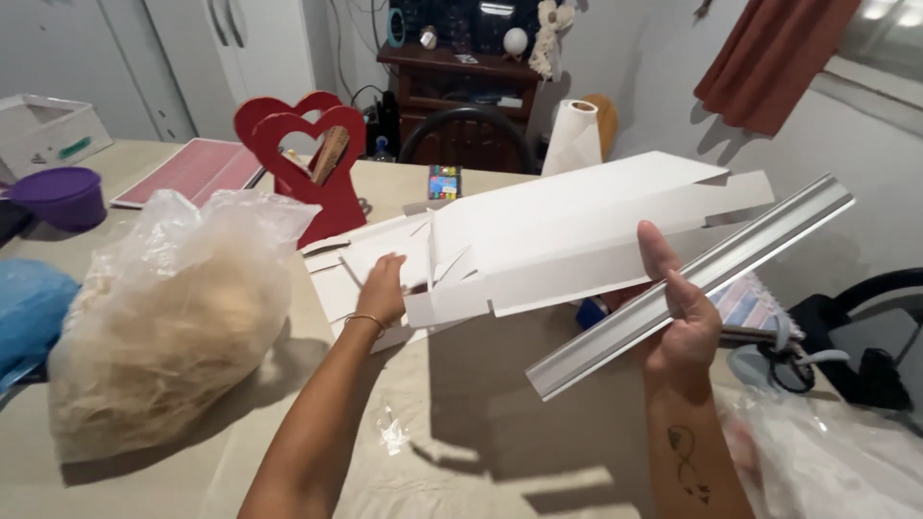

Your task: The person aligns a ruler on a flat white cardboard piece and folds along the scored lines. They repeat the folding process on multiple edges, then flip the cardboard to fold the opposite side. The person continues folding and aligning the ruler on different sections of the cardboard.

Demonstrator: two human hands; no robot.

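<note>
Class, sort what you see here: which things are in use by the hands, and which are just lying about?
In use: flat white cardboard box, held by left hand and right hand; metal ruler in right hand.

Lying about: bag of straw, red heart stand, purple bowl, paper towel roll.

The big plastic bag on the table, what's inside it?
The clear plastic bag is full of pale, straw-like shredded filling. Whatever may lie deeper inside is covered by the filling and the crinkled plastic.
</note>
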